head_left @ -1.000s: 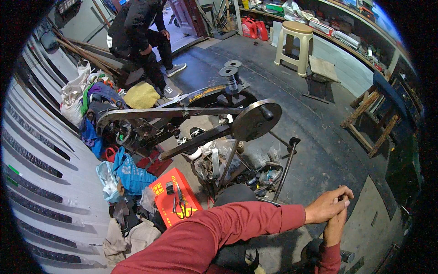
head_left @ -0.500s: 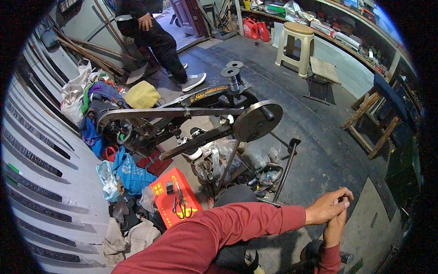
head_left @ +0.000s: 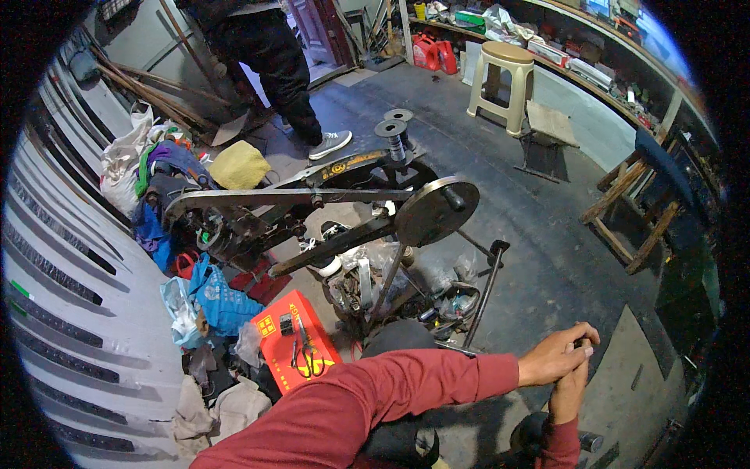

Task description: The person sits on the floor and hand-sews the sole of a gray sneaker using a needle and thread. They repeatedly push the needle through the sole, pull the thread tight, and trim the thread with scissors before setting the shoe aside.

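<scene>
My hands meet at the lower right, over the floor. My left hand (head_left: 551, 359), its arm in a dark red sleeve, reaches across and curls its fingers over my right hand (head_left: 568, 395). The right one rises from below, and its fingers are mostly hidden under the left. A small dark gap shows between them; whether anything lies in it I cannot make out. Left of my hands stands a black metal machine (head_left: 297, 195) with a long arm and a round wheel (head_left: 437, 211). A red box (head_left: 285, 359) near my left sleeve carries black-handled scissors (head_left: 306, 352) and a small dark block (head_left: 287, 324).
A person in dark clothes (head_left: 273, 70) stands beyond the machine. Bags and cloths (head_left: 223, 297) are heaped at the left. Plastic bags and parts (head_left: 422, 289) lie beneath the machine. A cream stool (head_left: 504, 86), a folding stool (head_left: 549, 129) and a wooden-legged seat (head_left: 648, 195) stand toward the right.
The person beyond the machine has shifted stance, bringing the legs closer together; their hand no longer shows. My hands stay joined, and the view has shifted slightly.
</scene>
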### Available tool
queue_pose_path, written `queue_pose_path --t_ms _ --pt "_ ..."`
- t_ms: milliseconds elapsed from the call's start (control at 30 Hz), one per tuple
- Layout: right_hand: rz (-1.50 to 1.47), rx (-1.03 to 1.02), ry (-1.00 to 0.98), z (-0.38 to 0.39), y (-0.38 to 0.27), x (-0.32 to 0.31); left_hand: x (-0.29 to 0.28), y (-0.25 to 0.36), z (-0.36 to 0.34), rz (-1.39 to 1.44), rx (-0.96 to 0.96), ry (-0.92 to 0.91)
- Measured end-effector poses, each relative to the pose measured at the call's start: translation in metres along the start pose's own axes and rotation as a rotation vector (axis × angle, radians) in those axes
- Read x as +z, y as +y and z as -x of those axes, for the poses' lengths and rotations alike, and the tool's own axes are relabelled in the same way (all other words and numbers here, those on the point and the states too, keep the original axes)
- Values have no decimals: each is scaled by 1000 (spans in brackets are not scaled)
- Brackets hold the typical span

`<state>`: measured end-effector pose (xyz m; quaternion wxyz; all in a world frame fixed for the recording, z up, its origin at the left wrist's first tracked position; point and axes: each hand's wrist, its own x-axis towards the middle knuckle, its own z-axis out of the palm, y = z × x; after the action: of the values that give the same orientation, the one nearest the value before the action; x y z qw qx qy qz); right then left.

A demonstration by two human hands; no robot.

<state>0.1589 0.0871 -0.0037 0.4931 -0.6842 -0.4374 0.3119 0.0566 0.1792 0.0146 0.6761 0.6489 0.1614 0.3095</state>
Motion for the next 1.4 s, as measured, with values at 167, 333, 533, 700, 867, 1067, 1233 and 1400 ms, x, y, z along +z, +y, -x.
queue_pose_path --t_ms 167,333,533,700,867,1067,1233,1400 --pt "-23 10 -9 -2 0 1 0 -1 0 8 -6 -4" --pt "-48 28 -8 0 2 0 1 -5 -1 20 -1 -3" --pt "-121 87 5 4 11 1 2 -4 -1 18 24 5" --pt "-14 -51 28 2 7 6 0 2 1 33 -24 -16" --pt "-10 39 -13 1 -8 -1 0 3 2 39 -11 -17" --pt "-37 27 -27 0 -5 -3 3 -5 1 12 7 -9" --pt "-37 1 -51 -3 -2 0 2 -7 1 22 40 -11" --pt "-31 0 -63 -5 -2 5 2 -6 3 10 36 2"
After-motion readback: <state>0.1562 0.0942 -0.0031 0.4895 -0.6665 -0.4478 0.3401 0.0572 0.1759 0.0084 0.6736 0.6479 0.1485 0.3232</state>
